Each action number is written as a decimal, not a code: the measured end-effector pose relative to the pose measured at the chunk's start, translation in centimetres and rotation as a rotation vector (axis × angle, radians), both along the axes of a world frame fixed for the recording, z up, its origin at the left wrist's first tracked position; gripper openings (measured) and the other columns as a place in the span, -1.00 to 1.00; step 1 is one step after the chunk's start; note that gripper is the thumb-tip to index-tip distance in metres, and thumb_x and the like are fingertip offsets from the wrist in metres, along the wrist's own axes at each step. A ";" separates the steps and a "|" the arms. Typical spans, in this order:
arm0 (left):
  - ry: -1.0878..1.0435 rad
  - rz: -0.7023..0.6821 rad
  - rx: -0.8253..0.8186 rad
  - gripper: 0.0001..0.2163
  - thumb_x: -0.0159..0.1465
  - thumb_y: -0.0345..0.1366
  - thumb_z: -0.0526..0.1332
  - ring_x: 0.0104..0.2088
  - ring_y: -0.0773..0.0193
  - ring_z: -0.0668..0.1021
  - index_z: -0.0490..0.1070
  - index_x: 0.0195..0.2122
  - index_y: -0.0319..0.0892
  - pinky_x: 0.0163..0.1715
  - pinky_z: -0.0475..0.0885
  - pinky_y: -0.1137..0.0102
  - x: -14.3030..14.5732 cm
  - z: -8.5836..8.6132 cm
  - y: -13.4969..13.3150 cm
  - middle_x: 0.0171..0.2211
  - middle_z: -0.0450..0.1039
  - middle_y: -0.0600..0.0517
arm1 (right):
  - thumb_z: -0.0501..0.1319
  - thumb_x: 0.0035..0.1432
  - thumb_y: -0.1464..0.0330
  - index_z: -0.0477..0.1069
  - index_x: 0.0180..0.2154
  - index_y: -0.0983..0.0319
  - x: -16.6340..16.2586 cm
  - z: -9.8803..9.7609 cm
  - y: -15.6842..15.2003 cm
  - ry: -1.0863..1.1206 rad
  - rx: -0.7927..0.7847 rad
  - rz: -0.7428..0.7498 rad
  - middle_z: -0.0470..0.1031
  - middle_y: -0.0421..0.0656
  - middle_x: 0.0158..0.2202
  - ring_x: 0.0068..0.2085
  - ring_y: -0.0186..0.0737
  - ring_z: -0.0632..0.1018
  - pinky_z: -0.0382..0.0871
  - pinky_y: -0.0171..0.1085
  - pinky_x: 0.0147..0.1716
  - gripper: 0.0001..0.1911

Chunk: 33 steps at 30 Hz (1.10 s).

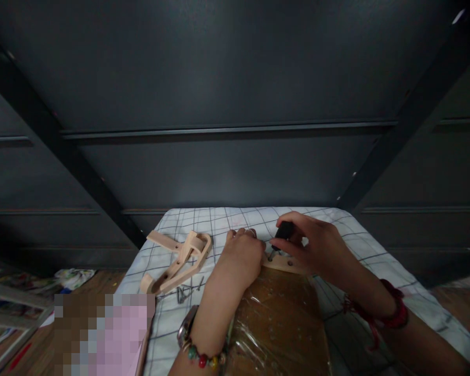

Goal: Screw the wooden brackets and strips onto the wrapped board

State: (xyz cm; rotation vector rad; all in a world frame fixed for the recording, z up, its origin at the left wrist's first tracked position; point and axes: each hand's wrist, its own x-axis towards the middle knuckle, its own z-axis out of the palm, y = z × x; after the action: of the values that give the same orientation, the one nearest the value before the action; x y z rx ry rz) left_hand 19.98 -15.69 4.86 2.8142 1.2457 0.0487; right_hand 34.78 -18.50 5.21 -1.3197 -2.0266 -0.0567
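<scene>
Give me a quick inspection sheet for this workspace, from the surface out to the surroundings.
Surface: white checked cloth, creased in places.
Job's things: black-handled tool, its tip at a hole in a wooden strip; film-wrapped brown board.
Clutter: loose wooden pieces, small metal pieces, probably screws.
Hands: right hand grips the tool; left hand at the strip's left end.
Cables: nothing seen.
Surroundings: dark panelled wall, wooden floor.

Prob. a home rm, tho can't be sure: white fabric cover w/ dk grid lines, brown wood-plank floor, crumpled whitish patterned cloth on it, dk-grey flat-panelled wall behind.
</scene>
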 end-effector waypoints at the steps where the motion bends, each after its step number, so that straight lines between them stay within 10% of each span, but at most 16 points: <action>1: 0.004 0.000 0.000 -0.75 0.12 -0.50 -0.01 -0.20 0.04 0.40 0.46 -0.30 -0.30 -0.20 0.26 0.15 0.0 0.0 0.0 -0.28 0.40 -0.17 | 0.24 -0.06 0.37 0.22 -0.43 0.23 -0.1 -0.1 0.1 0.001 -0.008 -0.018 0.30 -0.32 -0.61 -0.63 -0.43 0.34 0.20 -0.43 -0.62 -0.82; 8: 0.016 -0.019 0.011 -0.76 0.11 -0.49 0.00 -0.20 0.02 0.40 0.46 -0.32 -0.31 -0.21 0.26 0.15 0.0 -0.1 0.0 -0.29 0.41 -0.18 | 0.22 -0.06 0.27 0.09 -0.57 0.20 -0.6 -0.3 0.4 -0.036 0.027 -0.099 0.21 -0.29 -0.62 -0.61 -0.39 0.28 0.14 -0.37 -0.64 -0.70; 22: -0.037 -0.023 -0.041 -0.76 0.11 -0.48 0.00 -0.22 0.03 0.38 0.46 -0.34 -0.25 -0.24 0.22 0.16 -0.2 0.5 -0.1 -0.32 0.38 -0.15 | 0.00 0.11 0.49 0.17 -0.04 0.19 1.4 1.4 -0.8 -0.080 -0.140 0.243 0.45 -0.13 -0.20 -0.25 -0.29 0.49 0.38 -0.31 -0.31 -0.67; 33: -0.024 -0.020 -0.030 -0.75 0.13 -0.48 -0.01 -0.23 0.04 0.39 0.46 -0.35 -0.28 -0.23 0.23 0.17 -0.1 0.3 0.0 -0.32 0.39 -0.16 | 0.26 -0.09 0.33 0.21 -0.54 0.21 0.0 0.6 -0.5 -0.100 0.048 -0.033 0.31 -0.31 -0.67 -0.65 -0.42 0.34 0.20 -0.42 -0.66 -0.79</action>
State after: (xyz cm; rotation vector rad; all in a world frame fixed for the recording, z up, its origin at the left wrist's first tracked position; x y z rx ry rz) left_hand 19.88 -15.67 5.18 2.7916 1.2033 0.0626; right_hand 34.77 -18.98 5.86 -1.3444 -2.0739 -0.1889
